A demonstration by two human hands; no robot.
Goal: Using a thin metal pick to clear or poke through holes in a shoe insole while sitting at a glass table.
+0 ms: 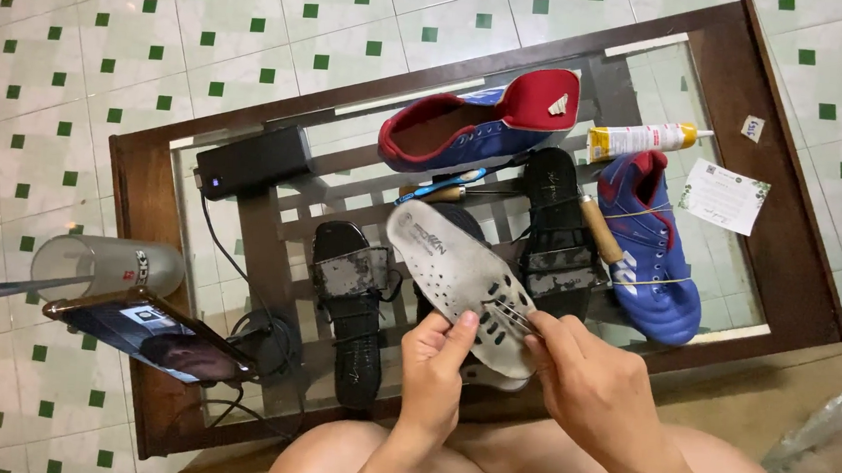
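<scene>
A grey-white shoe insole (pixel 458 267) with several vent holes is held over the glass table. My left hand (pixel 434 362) grips its near end, thumb on top. My right hand (pixel 586 380) pinches thin pale strands (pixel 508 313) that lie across the insole's near end; what they are I cannot tell. A blue and red sports shoe (pixel 475 124) lies on its side at the back of the table. Its mate (pixel 650 258) stands to the right with thin bands wrapped around it.
On the glass-topped wooden table (pixel 795 246) lie two black sandals (pixel 350 300) (pixel 556 234), a glue tube (pixel 642 140), a wooden-handled tool (pixel 599 227), a blue toothbrush (pixel 438 185), a black box (pixel 252 160) and a paper card (pixel 726 195). A phone (pixel 147 333) and a glass cup (pixel 103 263) are at the left.
</scene>
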